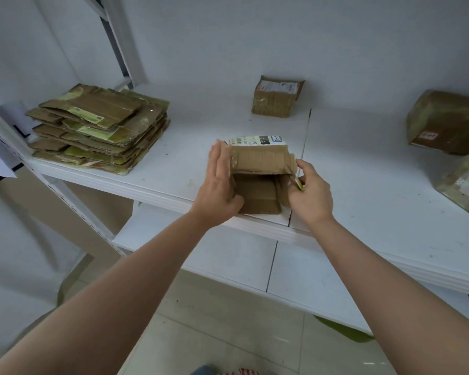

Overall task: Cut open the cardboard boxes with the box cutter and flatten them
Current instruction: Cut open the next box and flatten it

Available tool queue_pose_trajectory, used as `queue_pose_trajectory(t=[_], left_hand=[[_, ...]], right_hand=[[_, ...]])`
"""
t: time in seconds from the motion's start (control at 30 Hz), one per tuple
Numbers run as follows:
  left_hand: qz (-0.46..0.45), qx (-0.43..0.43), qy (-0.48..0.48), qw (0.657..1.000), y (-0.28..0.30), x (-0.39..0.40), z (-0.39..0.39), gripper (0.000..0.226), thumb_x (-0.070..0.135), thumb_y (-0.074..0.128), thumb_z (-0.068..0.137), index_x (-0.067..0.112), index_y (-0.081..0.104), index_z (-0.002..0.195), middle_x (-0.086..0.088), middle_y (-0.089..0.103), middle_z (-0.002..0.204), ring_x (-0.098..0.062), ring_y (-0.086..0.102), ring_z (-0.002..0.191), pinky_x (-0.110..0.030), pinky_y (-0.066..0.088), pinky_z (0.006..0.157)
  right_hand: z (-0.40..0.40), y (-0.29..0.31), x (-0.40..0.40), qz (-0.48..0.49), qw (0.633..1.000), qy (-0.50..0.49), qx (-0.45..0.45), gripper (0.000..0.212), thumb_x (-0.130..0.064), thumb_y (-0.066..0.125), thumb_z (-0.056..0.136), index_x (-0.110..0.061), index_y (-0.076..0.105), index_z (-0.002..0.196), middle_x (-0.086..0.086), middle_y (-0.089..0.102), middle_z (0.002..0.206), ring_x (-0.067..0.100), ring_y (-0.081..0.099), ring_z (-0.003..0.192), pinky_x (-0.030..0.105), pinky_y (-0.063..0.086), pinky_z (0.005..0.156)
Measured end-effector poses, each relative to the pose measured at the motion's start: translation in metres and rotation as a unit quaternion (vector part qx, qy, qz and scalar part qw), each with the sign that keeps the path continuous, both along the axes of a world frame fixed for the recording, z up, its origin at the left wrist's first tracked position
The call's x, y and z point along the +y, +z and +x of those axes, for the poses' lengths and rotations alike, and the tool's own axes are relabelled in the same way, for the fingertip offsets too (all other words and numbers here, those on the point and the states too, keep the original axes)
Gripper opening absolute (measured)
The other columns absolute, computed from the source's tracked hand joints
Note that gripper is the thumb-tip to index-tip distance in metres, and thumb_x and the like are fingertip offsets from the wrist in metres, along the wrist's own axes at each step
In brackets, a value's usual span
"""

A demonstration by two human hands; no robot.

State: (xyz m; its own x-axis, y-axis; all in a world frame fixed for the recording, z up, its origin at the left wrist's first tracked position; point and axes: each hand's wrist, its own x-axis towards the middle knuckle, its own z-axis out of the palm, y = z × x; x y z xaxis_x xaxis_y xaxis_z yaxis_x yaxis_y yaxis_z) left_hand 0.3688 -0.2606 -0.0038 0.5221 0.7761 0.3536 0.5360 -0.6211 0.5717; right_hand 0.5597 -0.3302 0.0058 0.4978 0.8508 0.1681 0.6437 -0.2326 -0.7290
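A parcel storeroom: white metal shelving (157,185), taped labelled parcels (276,97), a stack of flattened cartons (100,128).

I'm facing a plain white wall (255,36), white metal shelf (173,147) in front of me, a lower shelf (228,255) beneath, pale tiled floor (201,320) underfoot, soft even light.
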Motion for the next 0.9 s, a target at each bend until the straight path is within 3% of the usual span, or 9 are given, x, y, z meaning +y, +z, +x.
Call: queue_pose_trajectory(t=[0.07,0.13,0.3,0.47,0.57,0.63,0.7,0.8,0.9], left_hand=[[-0.064,-0.01,0.009,0.998,0.0,-0.004,0.002,0.085,0.003,0.05,0.08,0.007,0.003,0.151,-0.015,0.01,0.158,-0.029,0.013,0.145,-0.025,0.02,0.116],[-0.104,0.017,0.013,0.994,0.002,-0.006,0.005,0.078,-0.001,0.045,0.086,0.011,0.004,0.152,-0.013,0.022,0.155,-0.029,0.032,0.136,-0.032,0.033,0.109],[-0.117,0.055,-0.002,0.992,0.001,-0.007,0.011,0.078,-0.006,0.035,0.088,0.02,0.0,0.152,-0.015,0.034,0.15,-0.034,0.047,0.122,-0.03,0.039,0.098],[-0.105,0.081,-0.001,0.991,0.009,-0.01,0.022,0.072,-0.013,0.031,0.083,0.016,0.016,0.147,-0.021,0.049,0.129,-0.031,0.053,0.083,-0.03,0.041,0.073],[-0.108,0.124,0.006,0.986,0.013,-0.01,0.028,0.069,-0.015,0.032,0.082,0.015,0.022,0.143,-0.022,0.05,0.122,-0.028,0.049,0.069,-0.032,0.037,0.063],[-0.098,0.167,0.006,0.981,0.015,-0.007,0.034,0.07,-0.016,0.034,0.081,0.016,0.023,0.142,-0.022,0.044,0.132,-0.034,0.052,0.077,-0.029,0.033,0.061],[-0.079,0.21,-0.01,0.974,0.016,-0.005,0.038,0.069,-0.017,0.035,0.08,0.014,0.024,0.14,-0.017,0.036,0.14,-0.039,0.051,0.1,-0.025,0.03,0.062],[-0.096,0.237,-0.047,0.966,0.016,0.0,0.038,0.066,-0.015,0.039,0.08,0.01,0.024,0.139,-0.016,0.031,0.14,-0.04,0.046,0.108,-0.028,0.034,0.068],[-0.147,0.2,-0.089,0.964,0.017,0.005,0.033,0.067,-0.006,0.049,0.082,0.013,0.023,0.141,-0.015,0.038,0.124,-0.033,0.05,0.094,-0.025,0.034,0.069]], right_hand=[[-0.001,-0.001,0.0,0.0,1.0,0.005,0.01,0.047,-0.016,0.051,0.092,-0.029,0.043,0.137,-0.006,0.056,0.083,0.025,0.059,0.088,0.031,0.047,0.07],[-0.002,-0.001,-0.002,0.01,1.0,0.002,0.023,0.049,-0.015,0.053,0.091,-0.03,0.043,0.137,-0.007,0.055,0.08,0.024,0.059,0.086,0.033,0.05,0.071],[0.008,-0.007,-0.013,0.064,0.998,-0.013,-0.007,0.05,-0.011,0.06,0.085,-0.027,0.046,0.13,-0.004,0.055,0.112,0.016,0.056,0.093,0.028,0.044,0.069],[0.019,-0.013,-0.015,0.038,0.999,-0.018,0.007,0.037,-0.014,0.061,0.083,-0.019,0.041,0.115,-0.008,0.055,0.097,0.027,0.058,0.08,0.037,0.048,0.067],[0.024,-0.016,-0.02,0.05,0.998,-0.03,0.023,0.039,-0.015,0.058,0.079,-0.018,0.043,0.115,-0.01,0.054,0.099,0.026,0.057,0.08,0.033,0.043,0.067],[0.027,-0.017,-0.022,0.076,0.996,-0.034,0.042,0.04,-0.023,0.053,0.074,-0.02,0.046,0.113,-0.012,0.055,0.101,0.021,0.056,0.082,0.032,0.042,0.069],[0.03,-0.02,-0.024,0.098,0.992,-0.038,0.074,0.036,-0.028,0.048,0.07,-0.024,0.048,0.105,-0.015,0.056,0.094,0.019,0.054,0.079,0.032,0.043,0.07],[0.035,-0.024,-0.023,0.118,0.986,-0.05,0.106,0.019,-0.04,0.047,0.078,-0.027,0.048,0.091,-0.019,0.055,0.086,0.016,0.05,0.074,0.03,0.04,0.069],[0.039,-0.022,-0.017,0.132,0.983,-0.062,0.115,0.033,-0.056,0.047,0.08,-0.024,0.051,0.084,-0.013,0.057,0.088,0.013,0.05,0.078,0.03,0.04,0.07]])
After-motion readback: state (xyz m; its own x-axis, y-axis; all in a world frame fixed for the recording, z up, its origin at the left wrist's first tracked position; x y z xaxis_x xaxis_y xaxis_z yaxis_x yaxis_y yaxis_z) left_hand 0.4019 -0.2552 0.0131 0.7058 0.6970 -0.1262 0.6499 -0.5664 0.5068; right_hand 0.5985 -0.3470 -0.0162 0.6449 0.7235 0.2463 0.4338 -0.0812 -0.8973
